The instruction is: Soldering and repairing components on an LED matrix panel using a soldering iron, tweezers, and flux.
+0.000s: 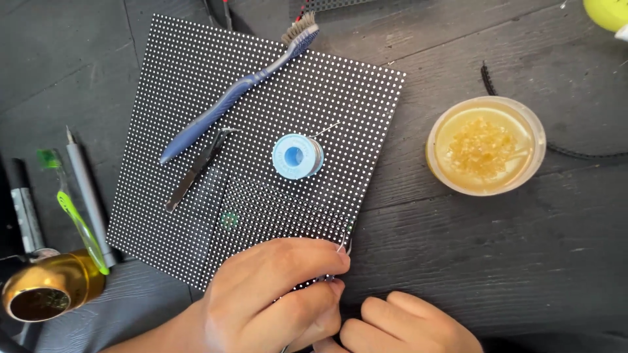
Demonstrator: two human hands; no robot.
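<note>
Lying flat on the dark wooden counter [510,261]: a square black panel [261,98] dotted with a fine grid of white points, turned a little clockwise so its edges run slantwise to the picture's frame, its near corner hidden under the hands. Pressed onto that near edge, the left hand [275,294], reaching in from the bottom, back upward, fingers curled down and together with the thumb in a tight grip on a thin metal tool [343,247], of which only a short tip shows, pointing up and away just past the panel's right edge. Just beside it on the counter, the right hand [405,323], knuckles up, fingers folded under; whether anything sits in that grip cannot be told. Resting on the panel: a blue toothbrush [242,85], long axis diagonal, worn bristles toward the far right, handle end toward the near left; a pair of metal tweezers [196,171] roughly parallel to it and just below; a small blue spool of solder wire [297,155] near the middle, standing on end. To the right, well apart, a round tub of amber flux [485,145]. At the left edge, a grey pen-like tool [88,193], a green-handled tool [78,219] and a gold round tin [49,293].
</note>
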